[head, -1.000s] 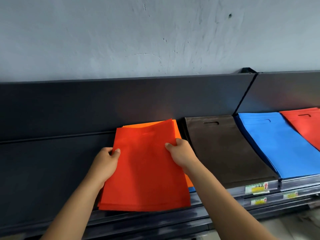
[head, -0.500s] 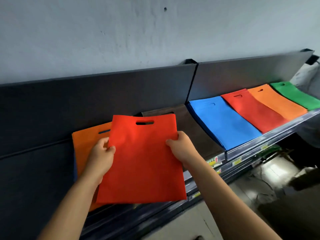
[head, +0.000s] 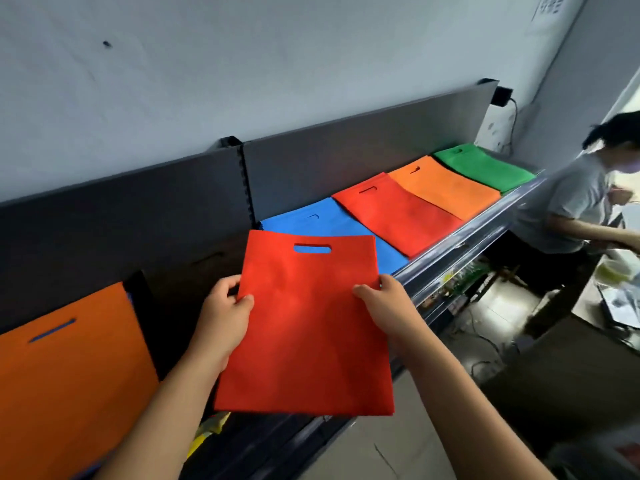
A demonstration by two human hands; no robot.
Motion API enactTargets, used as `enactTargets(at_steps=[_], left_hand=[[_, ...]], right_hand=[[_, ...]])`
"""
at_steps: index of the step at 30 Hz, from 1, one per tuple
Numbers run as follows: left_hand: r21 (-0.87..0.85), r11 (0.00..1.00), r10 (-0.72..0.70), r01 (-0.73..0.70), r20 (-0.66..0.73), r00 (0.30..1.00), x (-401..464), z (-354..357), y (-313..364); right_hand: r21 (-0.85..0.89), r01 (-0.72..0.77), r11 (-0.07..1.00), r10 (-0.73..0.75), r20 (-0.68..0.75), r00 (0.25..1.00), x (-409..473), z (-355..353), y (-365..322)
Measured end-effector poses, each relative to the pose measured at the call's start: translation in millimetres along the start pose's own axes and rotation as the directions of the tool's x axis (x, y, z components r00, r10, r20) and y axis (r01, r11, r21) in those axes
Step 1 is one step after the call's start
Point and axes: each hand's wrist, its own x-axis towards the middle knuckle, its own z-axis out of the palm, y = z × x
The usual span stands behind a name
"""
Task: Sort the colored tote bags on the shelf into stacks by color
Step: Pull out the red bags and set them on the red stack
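Thumbs on top, fingers beneath, left hand point(head: 221, 318) and right hand point(head: 389, 306) pinch the side edges of a flat red tote bag point(head: 306, 327), cut-out handle far, held above the shelf's front edge point(head: 460, 237).

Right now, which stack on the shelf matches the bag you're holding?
The red stack, lying between the blue stack and the orange stack; it alone shares the colour of the red bag in both hands.

A pale grey plastered wall point(head: 277, 64) rises behind the dark back panel point(head: 363, 147). At the far right a second person in a grey T-shirt point(head: 568, 202) bends over a cluttered tabletop point(head: 616, 299). A black cable point(head: 515, 116) hangs beside a small black box point(head: 501, 95).
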Motion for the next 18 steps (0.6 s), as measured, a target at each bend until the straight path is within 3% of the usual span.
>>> enactTargets(at_steps=[5,9,18], left_hand=[[0.01,0.998,0.061,-0.061,0.044,0.997,6.3,113.1,37.2],[-0.006,0.993,0.119,-0.119,0.021,0.993,11.0,185.8,62.2],[0.098,0.99,0.098,-0.106,0.085,0.992,39.4,245.1,81.8]], right_hand=[[0.078,0.064,0.995,-0.056,-0.092,0.994,37.8,-107.8,24.2],[0.027,0.086,0.996,-0.084,-0.069,0.994,61.8,-179.2,36.1],[0.05,0.108,0.993,-0.104,-0.075,0.992,134.0,-238.9,33.4]])
